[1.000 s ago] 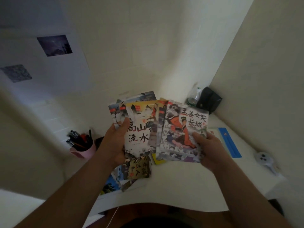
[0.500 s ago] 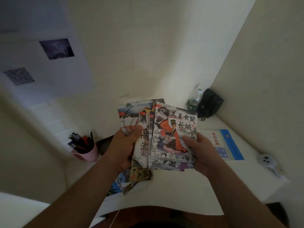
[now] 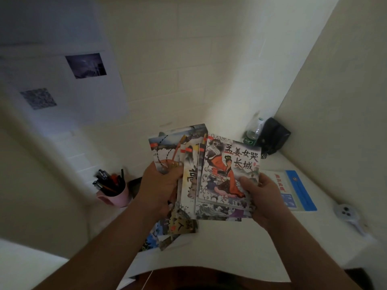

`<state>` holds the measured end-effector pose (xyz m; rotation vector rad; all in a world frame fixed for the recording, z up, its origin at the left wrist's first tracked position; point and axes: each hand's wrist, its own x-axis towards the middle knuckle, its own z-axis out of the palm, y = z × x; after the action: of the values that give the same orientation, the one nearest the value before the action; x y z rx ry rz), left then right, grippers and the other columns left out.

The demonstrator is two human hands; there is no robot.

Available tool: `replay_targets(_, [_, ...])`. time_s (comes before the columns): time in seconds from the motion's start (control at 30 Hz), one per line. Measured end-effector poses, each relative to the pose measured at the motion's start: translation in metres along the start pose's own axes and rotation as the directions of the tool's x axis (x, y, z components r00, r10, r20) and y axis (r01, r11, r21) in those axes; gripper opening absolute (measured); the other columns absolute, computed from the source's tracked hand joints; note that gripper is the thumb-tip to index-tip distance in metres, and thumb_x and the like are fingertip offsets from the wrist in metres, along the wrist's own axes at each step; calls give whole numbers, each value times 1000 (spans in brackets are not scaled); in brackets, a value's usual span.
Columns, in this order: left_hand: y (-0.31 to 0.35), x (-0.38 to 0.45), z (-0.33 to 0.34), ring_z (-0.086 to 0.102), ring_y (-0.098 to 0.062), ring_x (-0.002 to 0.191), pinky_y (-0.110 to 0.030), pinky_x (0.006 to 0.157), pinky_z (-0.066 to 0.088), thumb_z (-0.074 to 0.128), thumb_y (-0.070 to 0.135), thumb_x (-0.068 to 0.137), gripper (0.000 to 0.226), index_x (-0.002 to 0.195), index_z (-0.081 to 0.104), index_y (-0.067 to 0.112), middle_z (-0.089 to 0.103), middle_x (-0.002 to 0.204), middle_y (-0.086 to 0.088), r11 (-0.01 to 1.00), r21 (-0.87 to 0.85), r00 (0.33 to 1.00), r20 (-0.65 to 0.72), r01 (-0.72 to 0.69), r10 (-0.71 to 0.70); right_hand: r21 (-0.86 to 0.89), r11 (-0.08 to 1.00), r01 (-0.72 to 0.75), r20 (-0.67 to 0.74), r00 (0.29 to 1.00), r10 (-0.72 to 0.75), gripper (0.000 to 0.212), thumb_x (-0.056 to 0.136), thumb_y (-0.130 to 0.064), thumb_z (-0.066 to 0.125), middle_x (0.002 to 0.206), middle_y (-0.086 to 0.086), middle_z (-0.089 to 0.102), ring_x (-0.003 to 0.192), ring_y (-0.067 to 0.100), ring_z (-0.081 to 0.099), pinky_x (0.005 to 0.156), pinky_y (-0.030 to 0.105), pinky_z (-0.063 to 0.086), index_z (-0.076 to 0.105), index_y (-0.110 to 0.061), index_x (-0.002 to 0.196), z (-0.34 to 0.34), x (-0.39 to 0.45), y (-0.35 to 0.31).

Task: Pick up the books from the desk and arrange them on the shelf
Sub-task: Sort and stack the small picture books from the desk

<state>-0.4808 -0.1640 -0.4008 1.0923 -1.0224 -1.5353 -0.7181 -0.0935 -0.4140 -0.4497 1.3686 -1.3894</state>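
Observation:
Both hands hold a fanned stack of thin illustrated books (image 3: pixel 228 170) above the white desk (image 3: pixel 230 248). My left hand (image 3: pixel 161 189) grips the stack's left side, thumb on the front covers. My right hand (image 3: pixel 261 195) grips the right side, its thumb on the top book with a woman in an orange robe. A few more booklets (image 3: pixel 173 229) show under the held stack near the desk's front left, but whether they lie on the desk or hang from my hand I cannot tell. No shelf is in view.
A pink cup of pens (image 3: pixel 113 193) stands at the desk's left. A plastic bottle (image 3: pixel 253 132) and a black pouch (image 3: pixel 274 137) sit in the back right corner. A blue-and-white booklet (image 3: pixel 293 189) and a small white handheld device (image 3: pixel 347 214) lie at right. Walls close in behind and right.
The wide fan of books has been pushed together into a tighter stack, the hands moving closer. The stack has risen slightly in view.

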Motion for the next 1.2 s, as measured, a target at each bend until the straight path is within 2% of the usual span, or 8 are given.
replay_targets(0.1, [3, 0, -7, 71, -18, 52, -29, 47, 56, 65, 1, 99, 9, 98, 68, -7, 74, 64, -6, 999, 15, 996, -82, -32, 33, -29, 998, 50, -67, 996, -51, 23, 100, -4, 63, 109, 24, 77, 95, 44, 76, 71, 57, 65, 62, -3, 123, -14, 3, -9])
replay_targets(0.2, [8, 8, -20, 77, -43, 89, -62, 73, 63, 68, 8, 99, 23, 116, 69, -7, 77, 101, -26, 996, -91, 994, -102, 23, -32, 31, 993, 111, -115, 988, -107, 28, 101, -5, 62, 117, 23, 75, 98, 42, 76, 71, 56, 64, 62, -6, 130, -43, 14, -22])
replay_targets(0.37, [7, 14, -22, 75, -42, 84, -65, 75, 61, 67, 11, 100, 16, 108, 72, -1, 77, 99, -25, 995, -92, 994, -103, 27, -37, 128, 982, 139, -39, 990, -135, 38, 102, -4, 60, 127, 24, 71, 112, 45, 72, 86, 62, 59, 56, -7, 140, -47, 21, -27])
replay_targets(0.53, [5, 6, 0, 75, -24, 63, -36, 52, 60, 70, 17, 86, 31, 107, 68, -6, 77, 77, -12, 993, -119, 1000, 1, 11, -11, 61, 998, 16, 85, 996, -22, 39, 98, -2, 62, 121, 26, 73, 108, 47, 72, 86, 60, 61, 55, -5, 136, -3, 6, -11])
replay_targets(0.77, [2, 8, -2, 71, -36, 74, -35, 59, 58, 66, 25, 95, 42, 116, 70, -11, 72, 90, -24, 982, -188, 1000, -9, 28, -30, 51, 997, -52, -24, 998, 53, 25, 102, 1, 56, 111, 25, 76, 99, 43, 76, 71, 51, 66, 62, -1, 126, -13, 7, -3])
replay_targets(0.87, [10, 10, -8, 72, -42, 106, -47, 82, 65, 51, 33, 108, 45, 125, 67, -6, 72, 118, -30, 906, -353, 970, 27, 235, -241, 94, 995, -30, -73, 997, 37, 30, 102, 0, 54, 120, 24, 74, 107, 44, 74, 74, 55, 65, 61, -8, 131, -41, 12, -10])
replay_targets(0.97, [11, 13, -14, 68, -43, 117, -51, 102, 56, 45, 37, 110, 50, 131, 66, -3, 71, 125, -27, 879, -355, 946, 55, 318, -319, 129, 992, 3, -90, 996, 9, 39, 102, -4, 54, 127, 23, 72, 111, 43, 73, 75, 54, 63, 56, -8, 141, -52, 14, -15])
replay_targets(1.2, [7, 11, -8, 77, -37, 98, -45, 76, 66, 58, 16, 103, 25, 124, 68, 6, 77, 110, -21, 980, -161, 993, 28, 114, -111, 142, 990, 1, 18, 1000, -4, 37, 102, -2, 54, 128, 26, 70, 115, 46, 70, 89, 65, 58, 57, -7, 138, -45, 7, -21])
